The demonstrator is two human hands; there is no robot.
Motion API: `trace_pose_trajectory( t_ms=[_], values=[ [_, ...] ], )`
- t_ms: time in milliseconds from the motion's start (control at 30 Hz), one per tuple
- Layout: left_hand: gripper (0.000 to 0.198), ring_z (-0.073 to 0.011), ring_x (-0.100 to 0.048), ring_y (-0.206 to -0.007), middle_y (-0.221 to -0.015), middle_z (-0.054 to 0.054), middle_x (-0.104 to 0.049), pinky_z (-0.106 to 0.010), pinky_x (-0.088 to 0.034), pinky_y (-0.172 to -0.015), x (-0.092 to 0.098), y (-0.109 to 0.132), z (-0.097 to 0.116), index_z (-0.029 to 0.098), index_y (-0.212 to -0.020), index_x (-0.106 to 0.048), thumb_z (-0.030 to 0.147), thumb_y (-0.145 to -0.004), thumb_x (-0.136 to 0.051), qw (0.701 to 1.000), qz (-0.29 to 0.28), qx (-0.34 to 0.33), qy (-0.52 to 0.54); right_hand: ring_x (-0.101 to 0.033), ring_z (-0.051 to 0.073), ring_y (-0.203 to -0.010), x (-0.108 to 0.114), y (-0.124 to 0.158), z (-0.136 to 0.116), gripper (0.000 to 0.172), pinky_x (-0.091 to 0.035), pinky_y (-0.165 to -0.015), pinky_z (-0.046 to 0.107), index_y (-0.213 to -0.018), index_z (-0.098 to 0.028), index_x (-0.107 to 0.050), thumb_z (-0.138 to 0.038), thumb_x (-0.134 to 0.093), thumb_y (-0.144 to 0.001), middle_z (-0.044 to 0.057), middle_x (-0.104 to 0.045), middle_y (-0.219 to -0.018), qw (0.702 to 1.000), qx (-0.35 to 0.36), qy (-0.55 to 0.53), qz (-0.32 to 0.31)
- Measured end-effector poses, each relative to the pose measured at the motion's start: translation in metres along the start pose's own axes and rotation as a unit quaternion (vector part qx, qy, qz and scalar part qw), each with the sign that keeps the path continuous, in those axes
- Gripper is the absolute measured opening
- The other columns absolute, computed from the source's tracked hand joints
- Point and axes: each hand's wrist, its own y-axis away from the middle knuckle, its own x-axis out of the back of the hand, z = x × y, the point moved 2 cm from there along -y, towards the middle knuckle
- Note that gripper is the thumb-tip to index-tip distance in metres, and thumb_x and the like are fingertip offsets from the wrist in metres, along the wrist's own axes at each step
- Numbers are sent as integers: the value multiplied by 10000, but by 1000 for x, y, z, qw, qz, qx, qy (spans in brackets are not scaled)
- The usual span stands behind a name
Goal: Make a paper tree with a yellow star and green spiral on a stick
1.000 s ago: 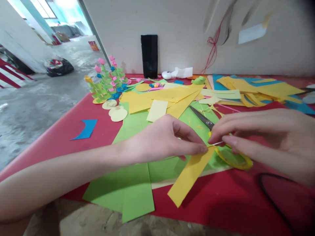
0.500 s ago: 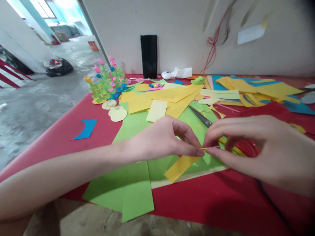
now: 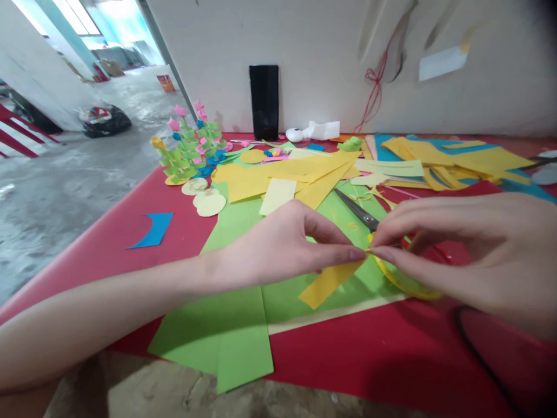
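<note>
Over green paper (image 3: 243, 325), both hands meet at a narrow yellow paper strip (image 3: 331, 284). My left hand (image 3: 300, 244) pinches the upper end of the strip between thumb and fingers, and its free end slants down to the left. My right hand (image 3: 452, 244) pinches the same end at the fingertips, almost touching the left thumb. What lies inside that pinch is mostly hidden. Just behind the right fingers are dark scissor blades (image 3: 357, 209); the handles are largely covered by the hand. A bright yellow curved band (image 3: 402, 283) shows beneath the right hand.
Paper plants with pink stars (image 3: 191, 139) stand at the left rear, near pale paper circles (image 3: 209, 203). A blue paper scrap (image 3: 154, 230) lies on the red tabletop (image 3: 331, 354). A black phone (image 3: 264, 101) leans against the wall. Yellow sheets (image 3: 278, 174) spread across the back.
Both pinching fingertips have shifted slightly up and right, with the yellow strip. The thin pale stick seen between the right fingers is now hidden. More of the curved yellow band shows.
</note>
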Motion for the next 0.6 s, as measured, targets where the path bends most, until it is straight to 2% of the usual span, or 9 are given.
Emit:
trace_pose_trajectory(
  t_ms=[133, 267, 467, 600],
  values=[
    [231, -98, -578, -593, -677, 11, -696, -172, -460, -554, -1, 0, 2, 189, -800, -735, 375, -758, -606, 1000, -15, -8, 17, -565, 66, -531, 0, 1, -2, 64, -418, -474, 186, -710, -311, -609, -250, -623, -720, -133, -659, -679, 1000, -7, -6, -14],
    [169, -104, -604, -656, -744, 10, -705, -178, -506, -608, -1, 0, 0, 196, -799, -731, 320, -740, -632, 994, -41, 35, 98, -557, 68, -555, 0, 0, 1, 43, -424, -470, 176, -710, -304, -615, -273, -635, -732, -119, -649, -675, 999, -15, -22, -27],
    [136, -93, -575, -611, -666, 11, -687, -175, -474, -567, -1, 1, 0, 187, -718, -735, 310, -685, -688, 990, -30, 58, 128, -583, 95, -631, 3, -4, 6, 18, -476, -502, 160, -764, -324, -622, -314, -606, -763, -101, -670, -761, 998, -7, -18, -59],
    [136, -99, -573, -633, -679, 7, -686, -187, -460, -572, -1, 1, 0, 183, -700, -731, 313, -666, -706, 987, -29, 63, 145, -603, 112, -698, 5, -4, 4, 80, -488, -508, 157, -771, -328, -635, -325, -558, -794, -96, -684, -782, 998, -9, -20, -61]
  ],
)
